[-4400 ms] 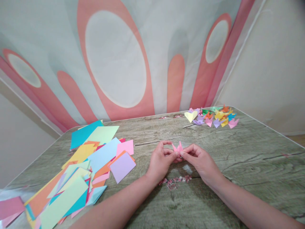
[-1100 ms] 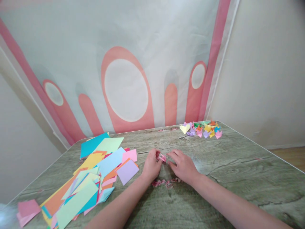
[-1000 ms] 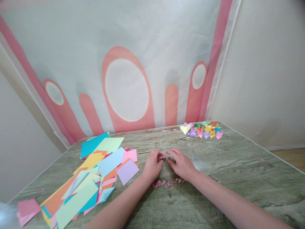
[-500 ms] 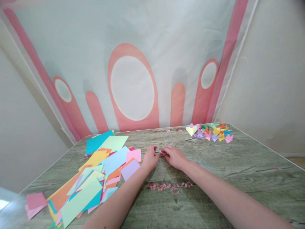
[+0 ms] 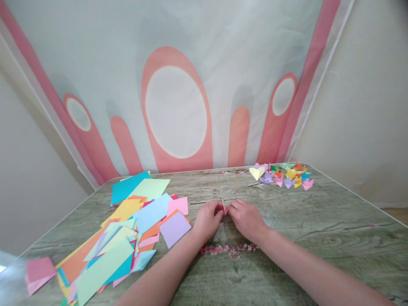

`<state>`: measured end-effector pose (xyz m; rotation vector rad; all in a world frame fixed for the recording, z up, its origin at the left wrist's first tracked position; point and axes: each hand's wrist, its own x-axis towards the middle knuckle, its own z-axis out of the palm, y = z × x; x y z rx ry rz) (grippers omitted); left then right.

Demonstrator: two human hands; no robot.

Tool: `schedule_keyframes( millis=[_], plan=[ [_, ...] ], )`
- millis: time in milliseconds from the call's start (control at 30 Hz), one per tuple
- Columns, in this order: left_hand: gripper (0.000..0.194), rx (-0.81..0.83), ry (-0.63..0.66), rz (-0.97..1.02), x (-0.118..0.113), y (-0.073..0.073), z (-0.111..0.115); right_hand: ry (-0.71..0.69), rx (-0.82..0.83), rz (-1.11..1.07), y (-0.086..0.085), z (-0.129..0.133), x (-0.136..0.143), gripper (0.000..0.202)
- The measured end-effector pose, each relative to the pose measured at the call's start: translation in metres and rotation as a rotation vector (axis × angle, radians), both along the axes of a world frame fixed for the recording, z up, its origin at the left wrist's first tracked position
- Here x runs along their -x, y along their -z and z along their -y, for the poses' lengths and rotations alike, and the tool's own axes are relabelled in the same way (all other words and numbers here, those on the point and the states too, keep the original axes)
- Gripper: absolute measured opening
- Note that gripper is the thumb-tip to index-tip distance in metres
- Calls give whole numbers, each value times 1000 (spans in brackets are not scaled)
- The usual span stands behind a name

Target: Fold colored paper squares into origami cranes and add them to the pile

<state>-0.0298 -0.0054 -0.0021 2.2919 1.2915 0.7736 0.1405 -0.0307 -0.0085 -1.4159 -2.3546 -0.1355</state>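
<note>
A small folded piece of pink paper (image 5: 225, 208) is pinched between my two hands above the middle of the table. My left hand (image 5: 208, 219) has its fingers closed on the paper's left side. From the right, my right hand (image 5: 247, 216) grips the other side with bent fingers. A thin point of the paper sticks up between the fingertips; the rest is mostly covered by my fingers.
Loose coloured paper sheets (image 5: 105, 263) lie heaped on the left of the wood-patterned table (image 5: 287, 263). Several small folded paper figures (image 5: 288, 183) sit at the far right. A pink paper piece (image 5: 40, 272) lies at the left edge. A printed backdrop (image 5: 223, 63) hangs behind.
Both hands have come slightly nearer to me with the pink paper. The paper has been turned, so a point now stands upright between the fingers. The view has shifted slightly.
</note>
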Motion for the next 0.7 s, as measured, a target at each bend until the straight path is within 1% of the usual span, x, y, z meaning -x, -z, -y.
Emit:
schedule_keyframes(
  millis=[67,167,267,333,367,433,467,600,700],
  plan=[
    [10,-42,78,-73,1,-1,3,-20,-6,32,-1,7,0,16],
    [15,-89,169,-173,1,-2,6,-41,-7,58,1,20,-1,16],
    [21,-123,215,-245,-3,-4,10,-58,-9,61,3,34,-4,22],
    [20,-149,237,-307,-6,-6,15,-74,-3,41,5,41,-7,27],
    [19,-169,250,-372,-7,-7,18,-79,13,-3,6,44,-8,29],
    [18,-170,235,-452,-7,-9,24,-77,43,-94,7,46,-9,32],
    [18,-157,217,-449,-7,-9,26,-68,57,-135,8,46,-10,34],
    [24,-73,113,-272,-5,-8,26,-40,85,-187,8,46,-8,38],
    [22,-36,51,-227,-5,-6,17,-58,74,-201,10,47,-7,38]
  ],
)
